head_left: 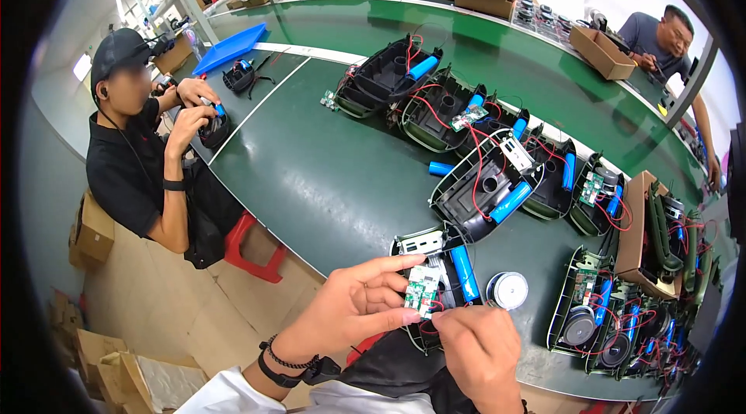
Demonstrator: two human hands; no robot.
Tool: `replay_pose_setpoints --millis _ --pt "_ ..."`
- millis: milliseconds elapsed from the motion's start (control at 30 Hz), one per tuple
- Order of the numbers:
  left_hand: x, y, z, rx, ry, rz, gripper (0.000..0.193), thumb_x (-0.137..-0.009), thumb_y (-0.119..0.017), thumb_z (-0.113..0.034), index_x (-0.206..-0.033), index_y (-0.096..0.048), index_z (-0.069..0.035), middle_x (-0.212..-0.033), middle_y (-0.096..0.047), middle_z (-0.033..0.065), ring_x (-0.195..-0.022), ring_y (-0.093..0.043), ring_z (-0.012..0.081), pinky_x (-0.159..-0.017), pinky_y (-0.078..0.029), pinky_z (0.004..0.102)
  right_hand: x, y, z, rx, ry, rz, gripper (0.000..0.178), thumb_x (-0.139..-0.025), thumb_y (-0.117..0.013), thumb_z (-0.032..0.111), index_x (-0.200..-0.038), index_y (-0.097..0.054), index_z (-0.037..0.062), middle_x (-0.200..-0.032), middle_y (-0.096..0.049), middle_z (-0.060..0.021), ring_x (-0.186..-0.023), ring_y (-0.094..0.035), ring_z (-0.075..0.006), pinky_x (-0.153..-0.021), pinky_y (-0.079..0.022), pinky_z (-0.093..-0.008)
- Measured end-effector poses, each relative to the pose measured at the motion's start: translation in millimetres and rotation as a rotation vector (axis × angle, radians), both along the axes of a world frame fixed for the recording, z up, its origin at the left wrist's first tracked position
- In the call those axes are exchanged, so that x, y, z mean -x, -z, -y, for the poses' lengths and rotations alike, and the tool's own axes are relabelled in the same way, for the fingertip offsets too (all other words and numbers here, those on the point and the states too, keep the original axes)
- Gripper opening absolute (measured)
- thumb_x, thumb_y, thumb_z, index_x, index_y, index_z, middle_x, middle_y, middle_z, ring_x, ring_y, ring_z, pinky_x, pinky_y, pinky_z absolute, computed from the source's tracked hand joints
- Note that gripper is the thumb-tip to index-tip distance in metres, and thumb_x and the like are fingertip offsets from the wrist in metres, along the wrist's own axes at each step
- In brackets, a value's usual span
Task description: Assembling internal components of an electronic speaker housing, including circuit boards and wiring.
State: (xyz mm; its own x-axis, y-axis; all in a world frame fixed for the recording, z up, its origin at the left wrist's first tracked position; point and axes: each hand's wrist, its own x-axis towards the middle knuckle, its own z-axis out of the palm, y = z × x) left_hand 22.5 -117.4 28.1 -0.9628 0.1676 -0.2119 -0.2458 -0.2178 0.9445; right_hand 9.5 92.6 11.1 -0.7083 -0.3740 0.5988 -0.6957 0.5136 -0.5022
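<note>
My left hand (353,301) is closed on a small green circuit board (422,287), pinching it between thumb and fingers. Close to the board's lower edge, my right hand (483,344) pinches a red wire (437,307) with its fingertips. Both hands are above a dark plastic housing (398,248) at the bench's near edge, which they partly hide. Inside that housing lies a blue cylindrical battery (465,274). A round speaker (507,290) with a pale face rests just right of the housing.
More housings (486,189) with batteries and red wires stand beyond my hands on the green bench (311,150). At right are speaker-fitted housings (579,326) and a cardboard box (633,235). A co-worker (128,142) sits at left; another person (660,41) is at far right.
</note>
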Motion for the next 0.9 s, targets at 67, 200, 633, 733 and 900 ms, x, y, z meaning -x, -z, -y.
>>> replay_pose_setpoints --millis 67,200,633,733,900 --pt "2 -2 4 -0.002 0.025 0.017 0.065 -0.091 -0.074 0.007 -0.151 -0.048 0.004 -0.115 -0.068 0.011 -0.104 -0.069 0.013 -0.09 -0.056 0.0251 2 -2 1 -0.059 -0.049 -0.149 0.022 -0.072 -0.081 -0.003 -0.093 -0.075 0.0027 -0.091 -0.07 -0.0043 -0.076 -0.066 -0.0203 -0.063 -0.051 -0.0321" --pt "5 -2 8 -0.012 0.084 0.051 0.064 -0.094 -0.073 0.005 -0.152 -0.046 0.006 -0.118 -0.068 0.0119 -0.102 -0.069 0.0118 -0.09 -0.056 0.0236 4 0 0 -0.056 -0.064 -0.219 0.023 -0.072 -0.08 0.0 -0.095 -0.076 0.003 -0.092 -0.069 -0.0051 -0.077 -0.066 -0.0207 -0.063 -0.051 -0.0324" --pt "17 3 10 -0.067 0.176 0.119 0.063 -0.095 -0.075 -0.001 -0.15 -0.046 0.008 -0.114 -0.071 0.0126 -0.095 -0.07 0.0125 -0.087 -0.058 0.0259 14 5 -6 -0.201 -0.121 -0.444 0.02 -0.074 -0.078 0.006 -0.094 -0.076 0.0041 -0.095 -0.071 -0.0057 -0.083 -0.064 -0.0198 -0.065 -0.053 -0.0313" --pt "16 1 10 -0.05 0.17 0.102 0.063 -0.095 -0.074 0.0 -0.15 -0.046 0.009 -0.113 -0.07 0.0116 -0.096 -0.07 0.0114 -0.087 -0.057 0.0246 15 5 -6 -0.21 -0.144 -0.46 0.02 -0.074 -0.078 0.006 -0.094 -0.076 0.0043 -0.094 -0.071 -0.0059 -0.082 -0.064 -0.0201 -0.065 -0.053 -0.0312" --pt "12 4 10 -0.012 0.132 0.02 0.064 -0.095 -0.074 0.001 -0.152 -0.047 0.004 -0.112 -0.067 0.0084 -0.099 -0.068 0.0092 -0.087 -0.054 0.0217 6 -3 -1 -0.148 -0.135 -0.222 0.022 -0.075 -0.08 0.001 -0.096 -0.076 0.0033 -0.094 -0.071 -0.0068 -0.081 -0.066 -0.022 -0.065 -0.054 -0.0322"
